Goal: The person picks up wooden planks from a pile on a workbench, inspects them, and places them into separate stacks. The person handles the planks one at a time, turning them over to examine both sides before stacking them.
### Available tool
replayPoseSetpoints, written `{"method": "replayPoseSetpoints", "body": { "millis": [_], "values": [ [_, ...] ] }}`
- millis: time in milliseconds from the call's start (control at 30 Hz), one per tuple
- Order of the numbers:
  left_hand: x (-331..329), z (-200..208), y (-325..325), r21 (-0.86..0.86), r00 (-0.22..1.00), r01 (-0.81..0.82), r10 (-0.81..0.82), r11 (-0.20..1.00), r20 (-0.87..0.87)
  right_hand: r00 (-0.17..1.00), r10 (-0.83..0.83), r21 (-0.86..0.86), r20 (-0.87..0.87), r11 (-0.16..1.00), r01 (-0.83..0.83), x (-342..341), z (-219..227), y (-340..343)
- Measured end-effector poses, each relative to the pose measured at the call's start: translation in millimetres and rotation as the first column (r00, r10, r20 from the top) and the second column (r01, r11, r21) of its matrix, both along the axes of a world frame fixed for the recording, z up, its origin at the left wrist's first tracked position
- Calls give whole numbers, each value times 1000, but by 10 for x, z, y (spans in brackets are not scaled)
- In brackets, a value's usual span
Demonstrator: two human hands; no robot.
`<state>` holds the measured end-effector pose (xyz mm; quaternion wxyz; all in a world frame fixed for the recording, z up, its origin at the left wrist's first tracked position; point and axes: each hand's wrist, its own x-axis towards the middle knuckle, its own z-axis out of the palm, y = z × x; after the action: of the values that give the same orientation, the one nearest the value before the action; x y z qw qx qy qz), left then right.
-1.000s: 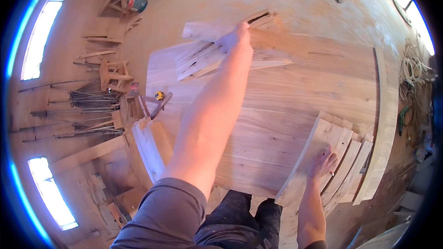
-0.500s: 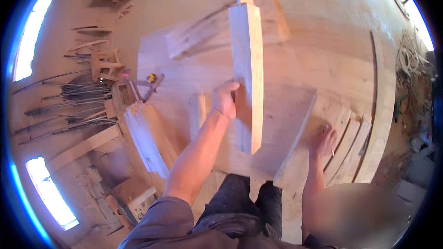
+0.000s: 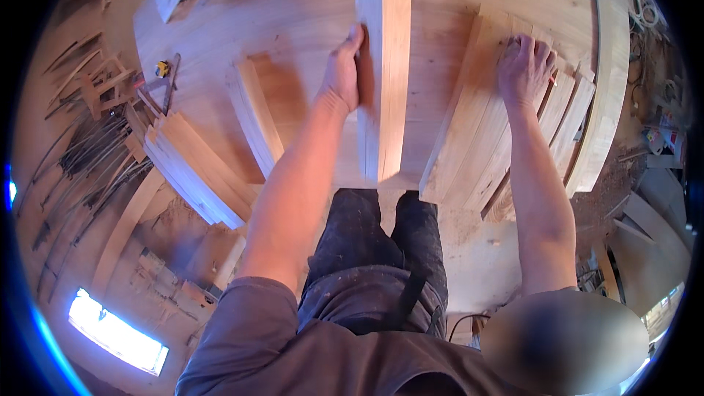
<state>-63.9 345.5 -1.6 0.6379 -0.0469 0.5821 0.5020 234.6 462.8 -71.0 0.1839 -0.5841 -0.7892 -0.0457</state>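
A long squared wooden beam [image 3: 394, 66] stands out in front of me, running away over the wooden worktable [image 3: 323, 154]. My left hand [image 3: 343, 66] grips its left side, thumb up along the edge; the other fingers are hidden behind the wood. My right hand [image 3: 525, 66] is bent over a row of wooden boards [image 3: 477, 128] at the right side of the table. Its fingers are curled, and a thin short stick with a reddish end [image 3: 553, 81] pokes out from them; its kind is unclear.
Left of the beam lies a shorter wooden piece [image 3: 257, 114], then stacked boards [image 3: 194, 169] at the table's left edge. A yellow tape measure [image 3: 162, 69] sits farther back. A long plank [image 3: 607, 88] borders the right side. Dark rods [image 3: 88, 150] lie at far left.
My view has tilted nearer my body, so the table sits higher in the picture. The beam, still in my left hand, has come nearer the tabletop. My right hand has moved farther along the boards.
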Motion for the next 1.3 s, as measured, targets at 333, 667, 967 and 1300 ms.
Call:
{"method": "replayPoseSetpoints", "body": {
  "millis": [333,667,967,1300],
  "values": [
    [44,-490,89,-197,993,-31,9,980,-114,999,-35,-56,-18,998,34,80,-56,10],
    [151,-548,29,-183,859,169,-236,968,-454,999,-33,-67,-18,997,32,19,-56,20],
    [1017,75,-129,-390,297,584,-635,712,-713,997,-76,-204,26,976,80,67,42,-66],
    [-1663,466,1527,-377,-399,310,-241,873,-885,996,-80,-161,-29,984,75,29,122,-6]
  ]
}}
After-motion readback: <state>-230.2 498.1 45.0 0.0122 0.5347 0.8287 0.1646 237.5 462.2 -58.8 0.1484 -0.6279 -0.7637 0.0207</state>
